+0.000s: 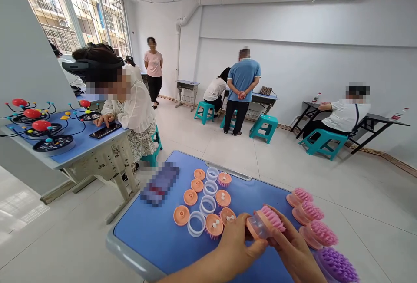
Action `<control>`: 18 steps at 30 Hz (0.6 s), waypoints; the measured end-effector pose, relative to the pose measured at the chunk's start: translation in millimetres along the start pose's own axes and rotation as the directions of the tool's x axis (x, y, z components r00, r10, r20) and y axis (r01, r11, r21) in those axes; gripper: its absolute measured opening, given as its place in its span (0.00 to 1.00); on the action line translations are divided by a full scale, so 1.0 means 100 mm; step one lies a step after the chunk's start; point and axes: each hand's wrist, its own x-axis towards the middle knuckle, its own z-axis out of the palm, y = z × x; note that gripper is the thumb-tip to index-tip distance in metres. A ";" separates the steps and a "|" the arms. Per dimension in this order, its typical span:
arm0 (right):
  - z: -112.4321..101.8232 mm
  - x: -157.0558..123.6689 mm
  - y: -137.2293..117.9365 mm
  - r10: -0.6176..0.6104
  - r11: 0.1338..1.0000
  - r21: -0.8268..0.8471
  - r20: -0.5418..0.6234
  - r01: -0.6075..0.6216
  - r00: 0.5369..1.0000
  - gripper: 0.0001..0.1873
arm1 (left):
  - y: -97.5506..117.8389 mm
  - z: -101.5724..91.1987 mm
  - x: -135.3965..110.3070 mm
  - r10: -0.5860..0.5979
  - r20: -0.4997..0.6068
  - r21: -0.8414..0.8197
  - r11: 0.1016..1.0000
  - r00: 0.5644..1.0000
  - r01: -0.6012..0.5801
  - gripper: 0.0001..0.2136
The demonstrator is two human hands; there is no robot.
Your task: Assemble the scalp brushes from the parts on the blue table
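Note:
Over the blue desk (146, 244) I hold a small round scrubbing brush (264, 223) with pink bristles, an orange body and a see-through middle. My left hand (239, 237) pinches its smooth orange end, while my right hand (289, 244) wraps around the bristle side. To the left lie several orange caps (181, 215), a row of white translucent rings (196, 224) and several orange bristle discs (214, 225) with small white parts on top. Beyond my right hand, a row of pink-bristled brushes (321, 234) ends in a purple brush (337, 265) at the near edge.
A pixelated flat object (161, 184) lies at the desk's far left. On another desk (84, 142) stand colourful ball-and-arm models (41, 126); a seated person (125, 96) there touches a phone (104, 130). Other people and teal stools (264, 128) are further back.

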 end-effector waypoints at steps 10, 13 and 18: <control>0.08 0.01 -0.01 0.025 1.000 0.006 0.015 -0.025 1.000 0.26 | 0.03 -0.01 0.01 -0.094 -0.041 0.096 0.991 0.995 0.097 0.10; 0.08 0.02 -0.01 0.028 0.999 0.017 0.025 -0.028 0.999 0.28 | 0.03 -0.01 0.02 -0.089 -0.046 0.066 0.994 0.995 0.092 0.10; 0.08 0.03 0.00 0.011 0.998 0.054 0.066 -0.014 0.998 0.31 | 0.01 0.00 0.03 -0.040 -0.063 0.051 0.998 0.997 0.043 0.15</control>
